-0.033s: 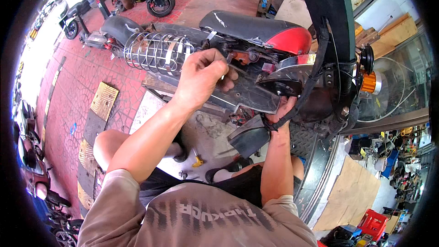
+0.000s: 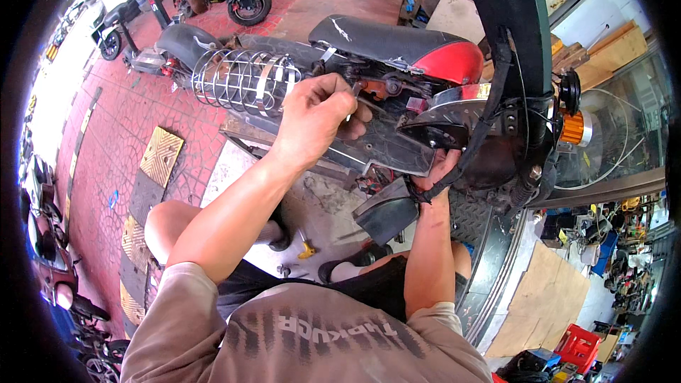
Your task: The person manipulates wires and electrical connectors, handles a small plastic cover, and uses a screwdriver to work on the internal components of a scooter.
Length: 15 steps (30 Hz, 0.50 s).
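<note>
Black scooter (image 2: 394, 152): lies directly beneath and between our two hands, its dark deck running from below the left fingers to the right ones. Left hand (image 2: 312, 117): fingers curled, thumb pressed to the index, pinching a slim piece (image 2: 347, 118) of which only a pale end shows clearly; we cannot tell its kind. Right hand (image 2: 438, 170): fingertips hidden under a black curved bracket (image 2: 443, 131); we cannot tell whether they grip.

Just beyond the left fingertips we note a reddish-brown metal part (image 2: 379, 89), and behind it the long black-and-red seat (image 2: 397, 48). A silver wire coil (image 2: 264, 85) sits to the left of those fingers.

Obstructions: thick black cables (image 2: 489, 120) hang right of the right fingers, beside a heavy dark post (image 2: 514, 21) that rises above them. A black flap (image 2: 386, 211) juts out on the near left side of the right wrist.

Farther out: an orange cylinder (image 2: 574, 128) well right of the right fingers; a yellow-handled tool (image 2: 306, 250) on the ground, nearer our body than the left fingers.
</note>
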Tool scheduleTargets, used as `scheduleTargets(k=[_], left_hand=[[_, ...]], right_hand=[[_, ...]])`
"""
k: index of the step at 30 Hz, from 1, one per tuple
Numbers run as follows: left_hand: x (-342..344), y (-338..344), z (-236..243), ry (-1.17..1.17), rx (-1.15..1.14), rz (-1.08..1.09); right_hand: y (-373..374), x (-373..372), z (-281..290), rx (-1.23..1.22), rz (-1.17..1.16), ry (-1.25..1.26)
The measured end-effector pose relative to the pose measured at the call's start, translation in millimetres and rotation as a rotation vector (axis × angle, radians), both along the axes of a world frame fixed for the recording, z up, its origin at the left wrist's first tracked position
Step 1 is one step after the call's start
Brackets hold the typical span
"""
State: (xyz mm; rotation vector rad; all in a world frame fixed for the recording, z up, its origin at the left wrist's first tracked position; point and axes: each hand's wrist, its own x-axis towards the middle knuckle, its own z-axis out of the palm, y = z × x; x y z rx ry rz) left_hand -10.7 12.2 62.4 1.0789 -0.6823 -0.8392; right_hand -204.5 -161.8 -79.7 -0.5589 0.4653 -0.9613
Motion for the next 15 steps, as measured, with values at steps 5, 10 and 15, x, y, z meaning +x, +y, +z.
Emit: scheduleTargets(k=[5,10,15], left_hand=[[-2.8,-15.2,-0.9,0.015,-0.037,-0.019],[-5.3,-21.0,4.2,-0.033,0.019,-0.012],[-5.8,-25.6,8.5,-0.093,0.046,-0.018]], right_hand=[[-2.1,1.4,0.3,0.021,-0.006,0.090],[-7.1,1.7,-7.2,0.021,0.016,0.072],[-7.6,2.3,-11.6,-0.022,-0.025,0.056]])
